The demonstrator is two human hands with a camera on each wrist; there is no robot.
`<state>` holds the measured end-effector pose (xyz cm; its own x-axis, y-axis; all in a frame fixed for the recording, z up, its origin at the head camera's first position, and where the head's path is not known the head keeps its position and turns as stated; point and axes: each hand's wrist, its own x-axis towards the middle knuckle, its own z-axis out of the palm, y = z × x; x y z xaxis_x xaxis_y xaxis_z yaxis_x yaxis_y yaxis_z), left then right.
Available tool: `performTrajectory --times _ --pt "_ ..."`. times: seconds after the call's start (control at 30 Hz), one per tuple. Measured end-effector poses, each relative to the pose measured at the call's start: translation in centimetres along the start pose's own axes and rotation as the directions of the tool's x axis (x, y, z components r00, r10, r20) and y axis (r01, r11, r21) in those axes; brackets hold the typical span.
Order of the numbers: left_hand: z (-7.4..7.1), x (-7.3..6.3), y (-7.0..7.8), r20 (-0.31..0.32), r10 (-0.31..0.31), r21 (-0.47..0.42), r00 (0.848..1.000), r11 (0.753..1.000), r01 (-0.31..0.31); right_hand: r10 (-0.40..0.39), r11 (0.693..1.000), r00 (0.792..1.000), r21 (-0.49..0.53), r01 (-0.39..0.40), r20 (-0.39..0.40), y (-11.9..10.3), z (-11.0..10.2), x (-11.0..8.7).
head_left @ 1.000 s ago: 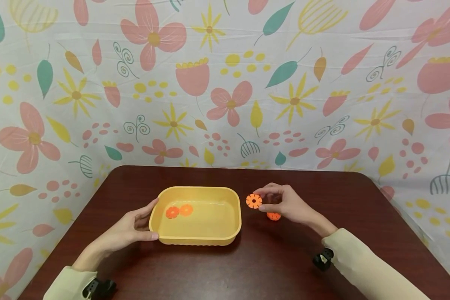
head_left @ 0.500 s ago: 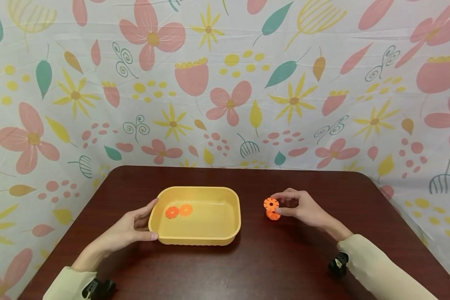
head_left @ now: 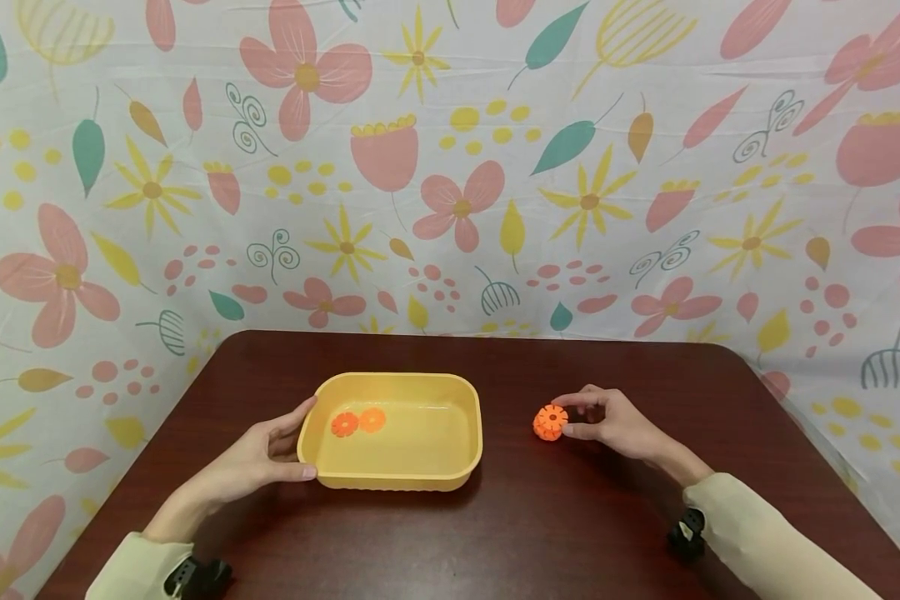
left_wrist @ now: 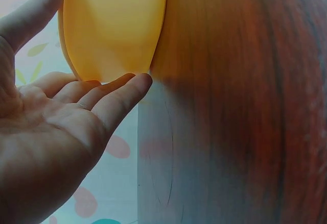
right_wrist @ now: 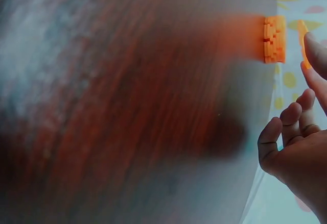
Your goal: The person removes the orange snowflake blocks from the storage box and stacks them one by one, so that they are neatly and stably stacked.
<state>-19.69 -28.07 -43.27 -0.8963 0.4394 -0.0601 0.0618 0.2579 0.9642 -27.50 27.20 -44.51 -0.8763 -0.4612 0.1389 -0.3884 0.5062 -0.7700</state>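
Observation:
A yellow plastic bin (head_left: 397, 482) stands on the dark table, with two orange notched discs (head_left: 345, 425) lying inside near its left. My left hand (head_left: 249, 460) touches the bin's left end, thumb at the front corner and fairly straight fingers farther back. In the left wrist view its fingertips (left_wrist: 139, 81) meet the bin's wall. Right of the bin, my right hand (head_left: 621, 423) pinches another orange notched disc (head_left: 552, 416) between thumb and finger. Just below is a small stack of such discs (right_wrist: 274, 39); the right wrist view shows a gap between it and the held disc.
The brown wooden table (head_left: 450, 542) has rounded far corners. Behind it hangs a white cloth (head_left: 450, 292) printed with flowers and leaves. A black strap device sits on each wrist.
My right hand has moved right and down with the pinched disc, from beside the bin to just over the stack. The left hand and the bin stay where they were.

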Motion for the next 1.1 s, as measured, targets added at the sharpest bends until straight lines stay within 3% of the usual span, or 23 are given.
performTrajectory --times 0.7,1.1 --pt "-0.05 0.01 0.00 0.011 -0.008 -0.005 1.000 1.000 0.008 0.013 1.000 0.999 -0.011 -0.013 0.031 0.21 0.23 0.05" --pt "-0.09 0.08 0.03 0.007 -0.005 0.003 1.000 1.000 0.005 -0.026 1.000 0.998 -0.008 0.026 0.055 0.40 0.22 0.30"
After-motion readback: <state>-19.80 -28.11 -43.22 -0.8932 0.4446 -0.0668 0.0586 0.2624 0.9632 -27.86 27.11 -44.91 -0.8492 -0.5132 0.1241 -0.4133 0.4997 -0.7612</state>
